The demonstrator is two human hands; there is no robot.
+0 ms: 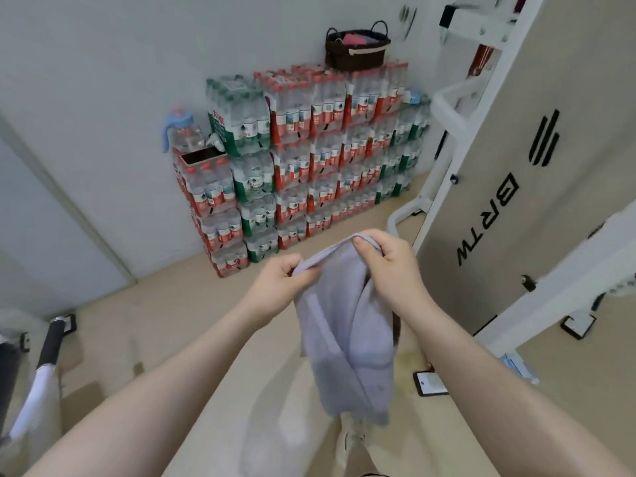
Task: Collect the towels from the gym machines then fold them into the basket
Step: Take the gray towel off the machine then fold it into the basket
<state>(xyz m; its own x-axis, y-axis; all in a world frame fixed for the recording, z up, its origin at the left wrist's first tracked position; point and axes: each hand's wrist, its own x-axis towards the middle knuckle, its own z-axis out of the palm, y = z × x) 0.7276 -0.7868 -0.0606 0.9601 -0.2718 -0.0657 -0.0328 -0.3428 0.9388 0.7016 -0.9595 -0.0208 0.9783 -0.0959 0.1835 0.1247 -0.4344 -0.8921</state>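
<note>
From the head camera, 2 bare forearms reach up from the bottom corners and meet at the centre of the frame. The left hand (280, 278) has its fingers curled in, pinching the top hem of a lavender towel (344, 339) at its left end. The right hand (389, 266) grips the same hem at its right end, thumb on the near side and fingers folded over the far side, so those fingertips are hidden behind the cloth. The short stretch of hem between the hands arches slightly; the rest of the towel hangs down in loose folds toward the lower centre, and its far face cannot be seen.

In the upper centre, a dark woven basket (356, 51) with 2 loop handles sits on top of a stack of shrink-wrapped water bottle packs (309, 160) against the white wall. Something pink and something purplish lie inside it, but they are too small and blurred to tell how they are folded.

At the right, a beige panel of a white-framed gym machine (516, 187) runs out of the frame, its top cut off. At the lower left, a black-and-white bar (44, 356) is only partly in view. Below the towel, a pale shoe (349, 442) shows on the beige floor (172, 321), mostly covered by the cloth. A small dark flat object (430, 383) lies on the floor at lower right; what it is cannot be made out.
</note>
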